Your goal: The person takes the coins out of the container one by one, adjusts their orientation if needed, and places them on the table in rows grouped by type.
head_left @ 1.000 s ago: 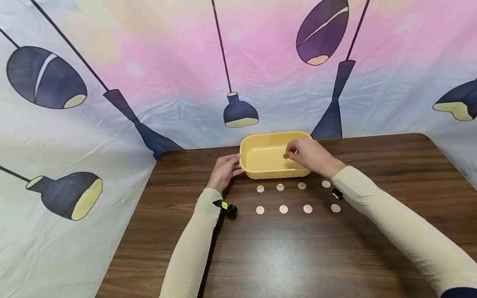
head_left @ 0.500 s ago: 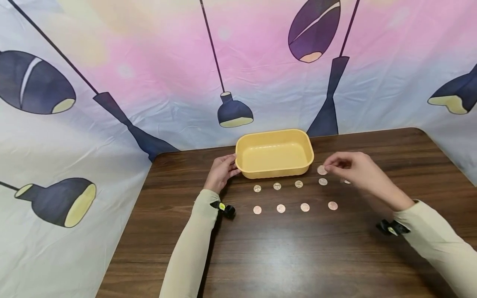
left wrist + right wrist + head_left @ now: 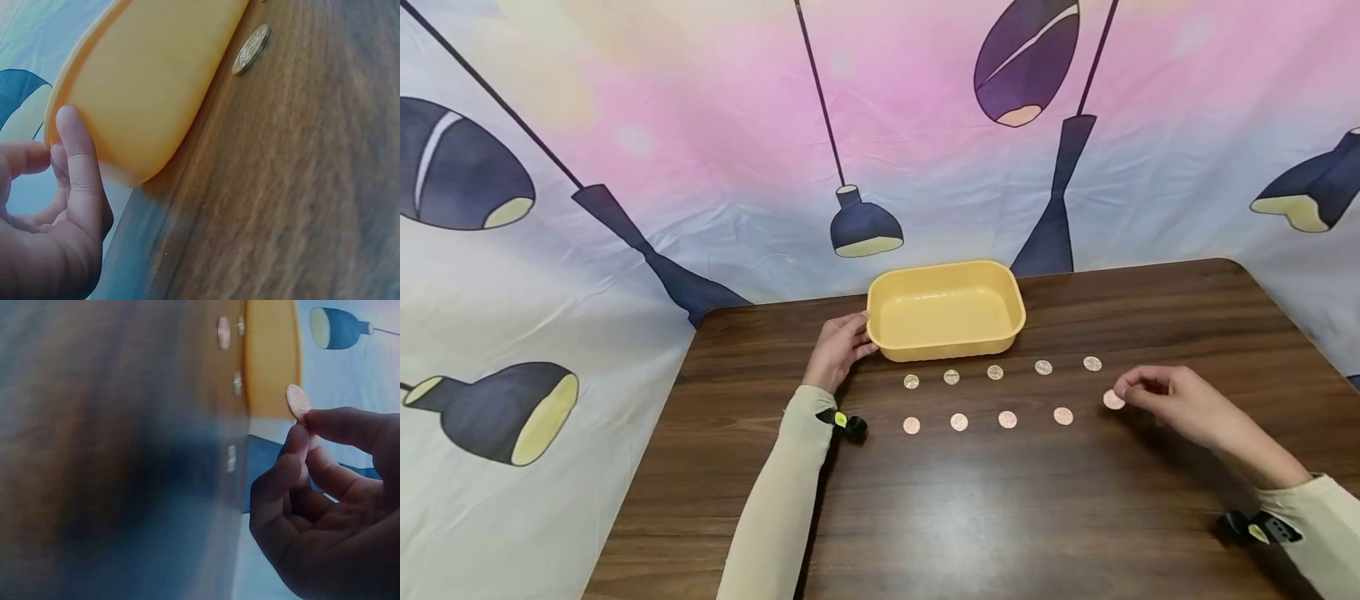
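My left hand point(image 3: 837, 350) pinches the left end of a yellow plastic basin point(image 3: 951, 350) between thumb and fingers; the left wrist view shows the fingertips at its rim point(image 3: 56, 100). Out to the right, my right hand point(image 3: 1195, 408) pinches a copper-coloured coin point(image 3: 1113, 400) by its edge between thumb and fingertip. That held coin point(image 3: 298, 402) stands tilted in the right wrist view. Two rows of coins lie in front of the basin: a far row with a silvery coin point(image 3: 1043, 367) and a near row with a coppery coin point(image 3: 1063, 416). The held coin is just right of the near row.
The dark wooden table point(image 3: 970, 517) runs back to a hanging cloth point(image 3: 737, 125) printed with lamps. The basin stands near the table's back edge, close to the cloth. One gold-toned coin point(image 3: 252, 50) lies beside the basin wall in the left wrist view.
My right hand has moved from over the basin to the right and nearer me, bringing a coin past the far row's right end. The left hand keeps its grip on the basin.
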### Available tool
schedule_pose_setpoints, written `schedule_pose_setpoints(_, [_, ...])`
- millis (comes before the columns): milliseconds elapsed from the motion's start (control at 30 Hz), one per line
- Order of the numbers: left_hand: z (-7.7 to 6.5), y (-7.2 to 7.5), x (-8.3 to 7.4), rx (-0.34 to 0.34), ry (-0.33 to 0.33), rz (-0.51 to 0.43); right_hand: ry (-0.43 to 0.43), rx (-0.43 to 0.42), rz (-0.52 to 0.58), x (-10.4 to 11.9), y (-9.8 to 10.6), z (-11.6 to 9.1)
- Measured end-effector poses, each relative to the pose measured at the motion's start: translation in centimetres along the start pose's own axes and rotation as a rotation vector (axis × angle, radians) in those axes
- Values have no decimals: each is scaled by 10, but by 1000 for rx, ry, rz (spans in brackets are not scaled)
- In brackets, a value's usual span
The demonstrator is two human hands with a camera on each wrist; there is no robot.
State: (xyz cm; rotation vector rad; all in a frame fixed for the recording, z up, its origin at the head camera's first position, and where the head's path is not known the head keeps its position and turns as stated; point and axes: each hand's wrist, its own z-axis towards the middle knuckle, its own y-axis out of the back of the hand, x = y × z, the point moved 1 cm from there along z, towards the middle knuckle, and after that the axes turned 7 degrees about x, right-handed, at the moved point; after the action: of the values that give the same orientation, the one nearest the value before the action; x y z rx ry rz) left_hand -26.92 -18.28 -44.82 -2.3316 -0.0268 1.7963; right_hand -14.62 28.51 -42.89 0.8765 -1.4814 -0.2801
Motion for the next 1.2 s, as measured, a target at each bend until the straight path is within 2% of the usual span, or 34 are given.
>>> schedule_pose_setpoints(200, [-1,1,2,1,-1,1,-72,80,39,-13,-7,-1])
schedule_pose_setpoints(500, [0,0,3,4,1,-9,-123,130,79,-18,-4,3])
schedule_pose_setpoints(700, [-1,0,2,2,-14,3,-126,148,35,-20,-3,7])
schedule_pose_setpoints(1033, [1,-1,-1,-2,-8,3,-153,133,-121,-19,-4,17])
schedule_pose_setpoints(1200, [0,0,0,-10,2,8,-148,142,-133,-19,-4,19])
